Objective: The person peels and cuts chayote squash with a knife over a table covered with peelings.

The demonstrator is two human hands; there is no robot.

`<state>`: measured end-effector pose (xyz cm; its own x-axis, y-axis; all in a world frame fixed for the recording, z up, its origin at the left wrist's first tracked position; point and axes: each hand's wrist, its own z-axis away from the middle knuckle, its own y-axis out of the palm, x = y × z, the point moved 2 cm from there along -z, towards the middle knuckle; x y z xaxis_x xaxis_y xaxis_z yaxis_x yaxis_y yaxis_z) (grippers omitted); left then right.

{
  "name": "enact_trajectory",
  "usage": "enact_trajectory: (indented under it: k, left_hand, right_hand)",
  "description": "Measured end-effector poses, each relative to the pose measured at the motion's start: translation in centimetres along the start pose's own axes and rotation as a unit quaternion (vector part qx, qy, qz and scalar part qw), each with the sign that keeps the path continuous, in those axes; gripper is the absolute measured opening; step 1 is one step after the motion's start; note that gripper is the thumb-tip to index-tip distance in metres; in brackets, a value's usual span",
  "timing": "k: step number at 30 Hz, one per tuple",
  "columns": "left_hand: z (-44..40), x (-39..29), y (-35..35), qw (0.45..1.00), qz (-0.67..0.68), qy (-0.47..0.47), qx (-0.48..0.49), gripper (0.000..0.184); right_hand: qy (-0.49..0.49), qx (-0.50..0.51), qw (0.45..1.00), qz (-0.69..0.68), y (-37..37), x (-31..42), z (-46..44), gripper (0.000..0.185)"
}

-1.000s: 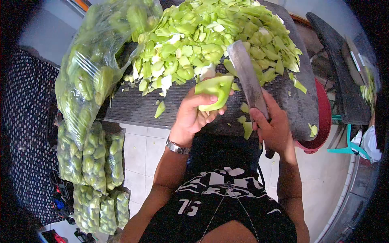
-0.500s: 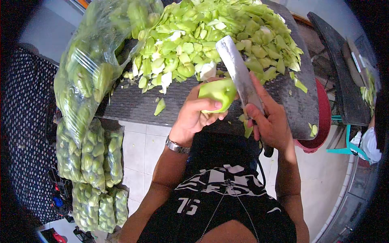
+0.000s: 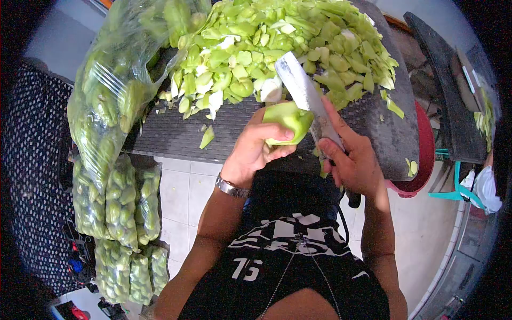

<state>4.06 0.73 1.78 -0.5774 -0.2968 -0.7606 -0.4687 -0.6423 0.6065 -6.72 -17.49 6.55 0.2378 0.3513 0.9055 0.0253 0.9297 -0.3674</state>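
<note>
My left hand grips a pale green chayote, fingers wrapped round it and the thumb on its near side. Cut, skinless faces show on the chayote. In my right hand is a broad-bladed knife, its blade slanting up and to the left. The blade lies against or very close to the chayote's right side; exact contact is hard to tell. Beyond both hands spreads a heap of green peelings with some whitish pieces, on the dark ridged table.
A clear plastic bag of whole chayotes hangs over the table's left side. Several filled bags stand on the floor below. Right of the table are a red tub and a teal stool. One loose peeling lies near the front edge.
The knife and my right hand have shifted slightly left and down. The chayote has turned a little in my left hand, which still holds it.
</note>
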Motion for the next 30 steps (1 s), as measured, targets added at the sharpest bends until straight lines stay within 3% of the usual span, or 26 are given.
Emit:
enact_trajectory:
  k: [8,16,20,22,25,28,30]
  left_hand:
    - [0.0,-0.1,-0.7,0.999,0.010,-0.025,0.033,0.051]
    - [0.8,0.7,-0.2,1.000,-0.013,-0.017,-0.009,0.056]
    - [0.4,0.6,-0.6,0.999,0.001,-0.019,0.027,0.057]
    - [0.3,0.9,-0.2,1.000,0.015,-0.023,-0.012,0.058]
    - [0.0,0.7,-0.5,0.999,0.024,-0.030,-0.030,0.054]
    - [0.0,0.3,-0.7,0.999,0.008,-0.036,-0.011,0.049]
    - [0.1,0.3,-0.7,0.999,-0.004,-0.035,-0.006,0.046]
  right_hand:
    - [0.030,0.061,0.997,-0.045,-0.6,-0.3,0.8,0.066]
    - [0.071,0.110,0.984,-0.118,-1.0,-1.8,0.6,0.060]
    - [0.065,0.123,0.967,-0.215,-1.0,-2.7,0.2,0.060]
    - [0.057,0.122,0.966,-0.223,-0.9,-2.9,-0.1,0.060]
    - [0.047,0.068,0.989,-0.122,-0.6,-2.7,-0.2,0.061]
    - [-0.025,0.041,0.999,0.006,-0.4,-1.2,0.2,0.060]
    - [0.028,0.073,0.996,-0.052,-0.5,-1.3,0.3,0.060]
